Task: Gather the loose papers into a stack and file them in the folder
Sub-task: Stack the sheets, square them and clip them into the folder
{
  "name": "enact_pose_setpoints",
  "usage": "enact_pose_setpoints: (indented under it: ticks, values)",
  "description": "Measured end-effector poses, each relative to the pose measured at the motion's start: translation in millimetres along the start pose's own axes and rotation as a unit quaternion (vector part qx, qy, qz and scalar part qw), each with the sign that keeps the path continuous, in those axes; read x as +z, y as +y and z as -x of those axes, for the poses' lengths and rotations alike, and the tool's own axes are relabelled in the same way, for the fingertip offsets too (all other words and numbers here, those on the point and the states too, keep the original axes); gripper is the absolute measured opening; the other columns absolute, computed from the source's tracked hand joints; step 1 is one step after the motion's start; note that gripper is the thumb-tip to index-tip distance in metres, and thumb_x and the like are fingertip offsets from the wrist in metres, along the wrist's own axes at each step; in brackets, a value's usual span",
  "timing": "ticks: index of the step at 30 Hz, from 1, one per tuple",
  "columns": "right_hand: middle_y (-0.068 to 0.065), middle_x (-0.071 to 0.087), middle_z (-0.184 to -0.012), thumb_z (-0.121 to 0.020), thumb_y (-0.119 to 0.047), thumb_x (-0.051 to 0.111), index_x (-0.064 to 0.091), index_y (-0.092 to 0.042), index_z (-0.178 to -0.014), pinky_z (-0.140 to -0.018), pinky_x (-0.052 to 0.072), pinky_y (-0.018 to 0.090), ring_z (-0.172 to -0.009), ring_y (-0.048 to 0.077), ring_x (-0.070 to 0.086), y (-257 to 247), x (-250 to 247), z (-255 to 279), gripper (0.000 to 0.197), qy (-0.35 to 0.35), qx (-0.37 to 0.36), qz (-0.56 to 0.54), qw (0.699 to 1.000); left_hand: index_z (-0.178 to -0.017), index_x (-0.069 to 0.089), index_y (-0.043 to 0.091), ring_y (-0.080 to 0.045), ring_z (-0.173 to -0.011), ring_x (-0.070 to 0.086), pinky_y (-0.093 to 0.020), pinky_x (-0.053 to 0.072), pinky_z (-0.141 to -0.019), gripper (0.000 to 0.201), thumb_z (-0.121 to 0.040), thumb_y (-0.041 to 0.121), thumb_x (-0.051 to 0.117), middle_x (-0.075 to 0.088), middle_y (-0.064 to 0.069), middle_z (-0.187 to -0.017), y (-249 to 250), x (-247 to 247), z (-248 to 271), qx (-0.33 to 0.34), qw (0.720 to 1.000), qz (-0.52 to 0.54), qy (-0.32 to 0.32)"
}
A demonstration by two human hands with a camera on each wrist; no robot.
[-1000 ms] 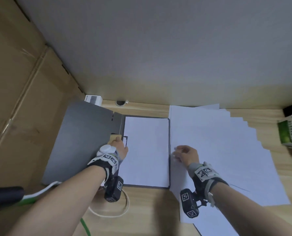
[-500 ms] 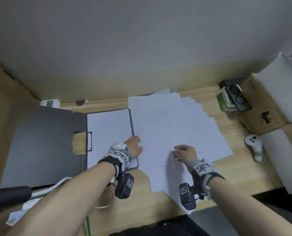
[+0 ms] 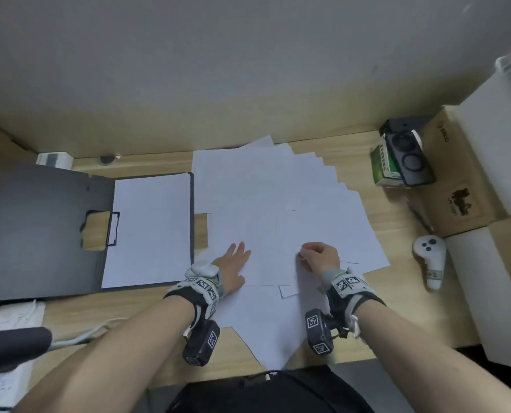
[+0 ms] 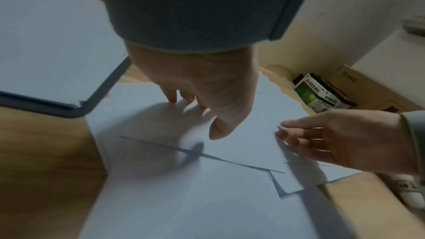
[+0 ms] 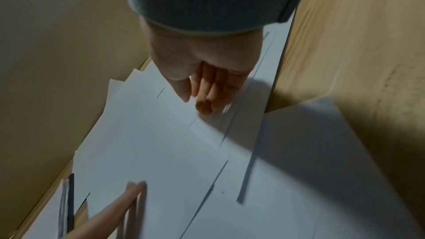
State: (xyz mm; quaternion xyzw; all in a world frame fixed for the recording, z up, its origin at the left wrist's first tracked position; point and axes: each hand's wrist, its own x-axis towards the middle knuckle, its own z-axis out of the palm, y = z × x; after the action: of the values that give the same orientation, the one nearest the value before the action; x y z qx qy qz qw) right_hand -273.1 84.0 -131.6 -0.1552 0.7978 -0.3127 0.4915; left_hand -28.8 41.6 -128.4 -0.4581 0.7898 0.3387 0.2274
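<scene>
Resting flat with fingers straight, the left hand [image 3: 233, 265] presses on the loose papers [image 3: 278, 204] fanned across the tabletop [image 3: 147, 323]. The right hand [image 3: 320, 257], fingers curled, pinches a sheet's edge. Just left of the papers lies the open folder [image 3: 39, 228], one white sheet [image 3: 150, 231] under its clip [image 3: 112, 228].

Hands [image 3: 278, 260] on loose papers [image 3: 278, 198]; folder [image 3: 69, 228] open
</scene>
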Motion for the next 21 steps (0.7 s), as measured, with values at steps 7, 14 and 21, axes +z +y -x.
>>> enact_pose_setpoints:
  ticks: [7, 14, 21]
  values:
    - [-0.004, 0.074, -0.074, -0.062, -0.046, 0.078, 0.071, -0.019, -0.077, -0.079, 0.059, 0.036, -0.073, 0.018, 0.069, -4.0, -4.5, -26.3, 0.032, -0.063, -0.025, 0.096, 0.993, -0.153, 0.010, 0.025, -0.017, -0.150, -0.004, -0.042, 0.027, -0.116, 0.070, -0.091, 0.025, 0.043, -0.005, 0.004, -0.162, 48.9, 8.8, -9.9, -0.033, 0.999, 0.036, -0.006]
    - [-0.002, 0.053, -0.061, -0.071, -0.030, 0.076, 0.058, -0.018, -0.063, -0.060, 0.043, 0.025, -0.059, 0.017, 0.048, -23.7, -17.8, -25.8, 0.023, -0.080, -0.068, 0.148, 0.983, -0.143, 0.040, 0.029, -0.016, -0.145, 0.026, -0.036, 0.025, -0.118, 0.054, -0.090, 0.024, 0.045, 0.029, 0.008, -0.156, 48.4, -4.1, -6.7, -0.056, 0.989, 0.133, -0.012]
    - [0.007, 0.064, -0.082, -0.086, -0.007, 0.056, 0.066, -0.011, -0.087, -0.076, 0.045, 0.032, -0.082, 0.027, 0.060, -34.4, -22.1, -46.4, 0.011, -0.009, -0.103, 0.165, 0.981, -0.125, 0.058, 0.020, -0.017, -0.124, 0.053, -0.027, 0.040, -0.104, 0.042, -0.088, 0.010, 0.042, 0.060, 0.002, -0.130, 20.8, -31.8, -11.5, -0.079, 0.976, 0.188, 0.073]
